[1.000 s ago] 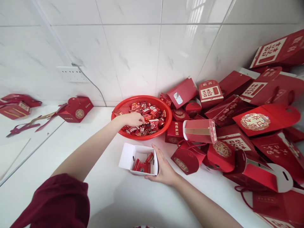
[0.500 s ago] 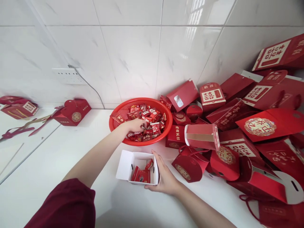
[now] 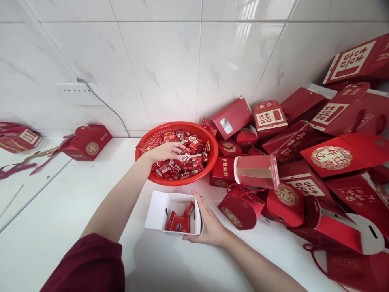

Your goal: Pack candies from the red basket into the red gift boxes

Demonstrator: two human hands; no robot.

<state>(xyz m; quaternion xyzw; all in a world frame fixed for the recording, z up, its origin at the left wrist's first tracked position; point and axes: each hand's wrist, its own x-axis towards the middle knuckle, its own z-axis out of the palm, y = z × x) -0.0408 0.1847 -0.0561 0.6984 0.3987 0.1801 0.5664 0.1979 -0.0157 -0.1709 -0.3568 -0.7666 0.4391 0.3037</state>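
My left hand point(image 3: 165, 151) is over the left part of a red plastic basket point(image 3: 215, 156) filled with red-wrapped candies point(image 3: 197, 161). Its fingers are bent down at a candy with a white oval label point(image 3: 184, 158); whether they grip it is unclear. Nearer to me on the white table, my right hand point(image 3: 209, 223) holds the right side of an open white box point(image 3: 156, 211), thumb in front and fingers behind. The box's flap points left. Inside it lie red candy packets point(image 3: 179, 222).
Many red gift boxes and bags point(image 3: 285, 198) are heaped to the right of the basket. Two red boxes with ribbons stand at the left, one of them with a round gold emblem point(image 3: 88, 144). Behind is a tiled wall with a socket strip point(image 3: 77, 94) and a cable.
My left hand has moved up and left within the basket, and a candy with a white oval label now shows at its fingertips. The whole view has shifted slightly. My right hand still holds the box.
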